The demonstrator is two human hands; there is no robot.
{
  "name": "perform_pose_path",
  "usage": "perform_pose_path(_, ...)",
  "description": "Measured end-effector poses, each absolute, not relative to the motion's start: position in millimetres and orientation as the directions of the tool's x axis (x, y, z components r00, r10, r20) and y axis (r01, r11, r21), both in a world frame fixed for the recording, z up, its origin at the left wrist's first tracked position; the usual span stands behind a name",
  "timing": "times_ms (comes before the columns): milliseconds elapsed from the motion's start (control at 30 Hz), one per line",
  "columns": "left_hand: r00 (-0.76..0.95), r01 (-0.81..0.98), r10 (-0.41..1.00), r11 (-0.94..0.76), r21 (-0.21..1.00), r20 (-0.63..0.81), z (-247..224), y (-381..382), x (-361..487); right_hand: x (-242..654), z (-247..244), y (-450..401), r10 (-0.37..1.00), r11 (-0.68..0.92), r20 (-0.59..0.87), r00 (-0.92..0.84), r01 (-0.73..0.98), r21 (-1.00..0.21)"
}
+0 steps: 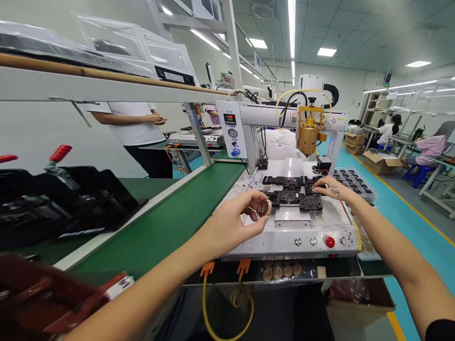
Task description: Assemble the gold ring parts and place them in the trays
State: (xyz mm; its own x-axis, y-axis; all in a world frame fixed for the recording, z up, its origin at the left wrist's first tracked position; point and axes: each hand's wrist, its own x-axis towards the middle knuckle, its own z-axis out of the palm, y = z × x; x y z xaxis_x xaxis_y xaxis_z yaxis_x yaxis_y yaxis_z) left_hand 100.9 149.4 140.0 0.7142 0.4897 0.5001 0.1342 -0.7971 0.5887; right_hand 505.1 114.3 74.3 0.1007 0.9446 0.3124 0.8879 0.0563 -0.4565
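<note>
My left hand [245, 220] holds a small round part with a gold-coloured rim [264, 207] between thumb and fingers, in front of the machine's left side. My right hand [330, 187] reaches onto the right part of the black fixture [290, 195], its fingertips pinched together at the fixture's surface; what they hold, if anything, is too small to make out. The black fixture lies on the white machine bed [293, 222]. Above and behind it hangs a gold-coloured dispensing head [310, 135].
A green conveyor belt [170, 213] runs along the left. A black tray of parts [353, 184] stands right of the machine. Buttons and a red knob [330, 242] line its front. Orange plugs and yellow cables hang below. People sit or stand farther off.
</note>
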Motion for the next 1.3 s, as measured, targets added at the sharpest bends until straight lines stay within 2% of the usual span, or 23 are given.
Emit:
perform_pose_path(200, 0.692, 0.02, 0.502, -0.732, 0.681, 0.519, 117, 125, 116, 486, 78, 92, 0.871, 0.002, 0.437, 0.224, 0.888, -0.459)
perform_pose_path(367, 0.673, 0.027, 0.556, -0.677, 0.735, 0.487, 64, 108, 95, 451, 45, -14, 0.713, -0.087, 0.577, 0.399, 0.866, -0.492)
perform_pose_path(467, 0.764, 0.051, 0.528, -0.623, 0.78, 0.372, 22, 101, 88, 436, 11, -70, 0.642, -0.133, 0.635, 0.43, 0.878, -0.46)
perform_pose_path(567, 0.9, 0.073, 0.386, -0.594, 0.801, 0.205, -22, 98, 101, 422, -17, -88, 0.559, -0.196, 0.686, 0.466, 0.878, -0.437)
perform_pose_path(633, 0.937, 0.088, 0.317, -0.622, 0.778, 0.148, -50, 100, 114, 406, -27, -88, 0.501, -0.205, 0.721, 0.478, 0.875, -0.438)
perform_pose_path(667, 0.942, 0.092, 0.304, -0.641, 0.762, 0.142, -62, 101, 118, 395, -31, -86, 0.504, -0.182, 0.725, 0.468, 0.879, -0.441)
perform_pose_path(733, 0.944, 0.089, 0.293, -0.672, 0.735, 0.153, -82, 101, 122, 368, -41, -81, 0.603, -0.086, 0.686, 0.407, 0.888, -0.451)
perform_pose_path(833, 0.949, 0.065, 0.263, -0.7, 0.712, 0.173, -98, 95, 116, 328, -63, -72, 0.83, 0.098, 0.521, 0.198, 0.869, -0.486)
perform_pose_path(900, 0.953, 0.053, 0.249, -0.702, 0.711, 0.175, -102, 89, 110, 312, -81, -63, 0.896, 0.139, 0.432, 0.106, 0.856, -0.498)
perform_pose_path(1100, 0.951, 0.063, 0.267, -0.662, 0.747, 0.156, -99, 83, 106, 314, -116, -49, 0.927, 0.129, 0.372, 0.051, 0.887, -0.444)
perform_pose_path(1300, 0.967, 0.077, 0.232, -0.651, 0.755, 0.102, -89, 88, 106, 322, -146, -55, 0.882, 0.265, 0.469, -0.053, 0.878, -0.399)
